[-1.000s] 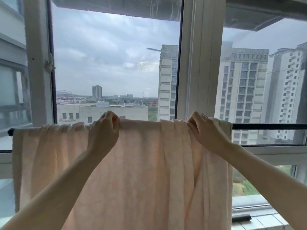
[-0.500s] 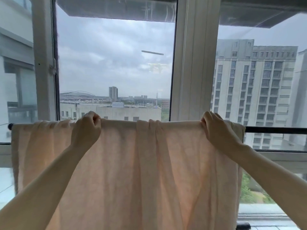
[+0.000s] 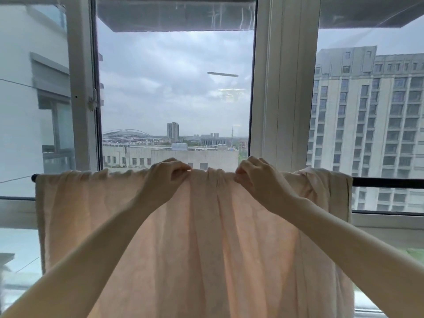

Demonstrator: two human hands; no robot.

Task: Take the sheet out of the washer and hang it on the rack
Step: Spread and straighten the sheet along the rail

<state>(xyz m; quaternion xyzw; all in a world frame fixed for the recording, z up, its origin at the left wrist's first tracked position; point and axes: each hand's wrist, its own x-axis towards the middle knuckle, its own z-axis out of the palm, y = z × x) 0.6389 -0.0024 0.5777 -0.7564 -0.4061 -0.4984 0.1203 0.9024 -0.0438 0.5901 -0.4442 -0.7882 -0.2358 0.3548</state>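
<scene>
A pale pink sheet [image 3: 96,216] hangs draped over a black rack bar [image 3: 387,182] that runs across the window. The cloth covers the bar from its left end to right of the window post. My left hand [image 3: 164,180] pinches the sheet's top fold at the bar, just left of the middle. My right hand [image 3: 259,177] pinches the same fold a short way to the right. Between the two hands the cloth is bunched into folds. The washer is out of sight.
Behind the bar stand large windows with a white post [image 3: 284,88] in the middle and a second frame [image 3: 80,88] at the left. A white sill [image 3: 385,220] runs below the glass at the right. Buildings and grey sky lie outside.
Both hands have come together toward the middle of the bar; half a second ago they were far apart on the sheet's top edge. The cloth between them is now bunched.
</scene>
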